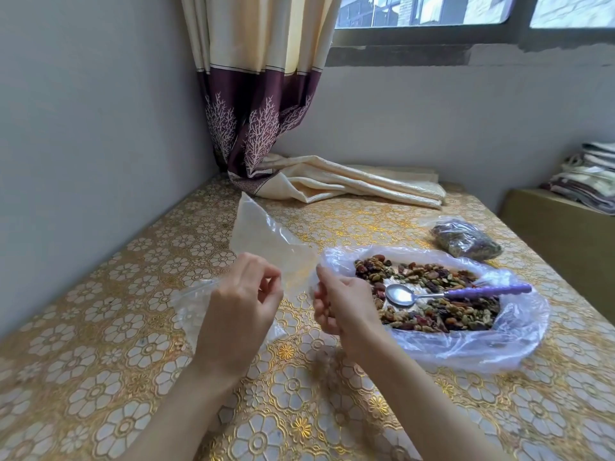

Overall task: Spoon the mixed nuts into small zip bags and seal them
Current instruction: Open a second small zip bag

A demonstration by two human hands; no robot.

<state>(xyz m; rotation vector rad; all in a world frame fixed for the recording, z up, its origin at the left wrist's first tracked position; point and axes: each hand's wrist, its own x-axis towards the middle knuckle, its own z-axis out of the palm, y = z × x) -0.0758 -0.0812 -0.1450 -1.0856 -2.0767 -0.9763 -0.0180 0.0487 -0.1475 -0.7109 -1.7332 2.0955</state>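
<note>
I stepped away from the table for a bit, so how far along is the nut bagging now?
Done: one filled bag lies at the far right. In hand: left hand and right hand pinch an empty clear bag, apparently opening it. Left: the spoon rests idle on the mixed nuts, so scooping and sealing remain.

We pinch a clear bag [266, 241] mid-frame with our left hand [243, 304] and right hand [342, 304]; nuts [429, 294] at right.
</note>
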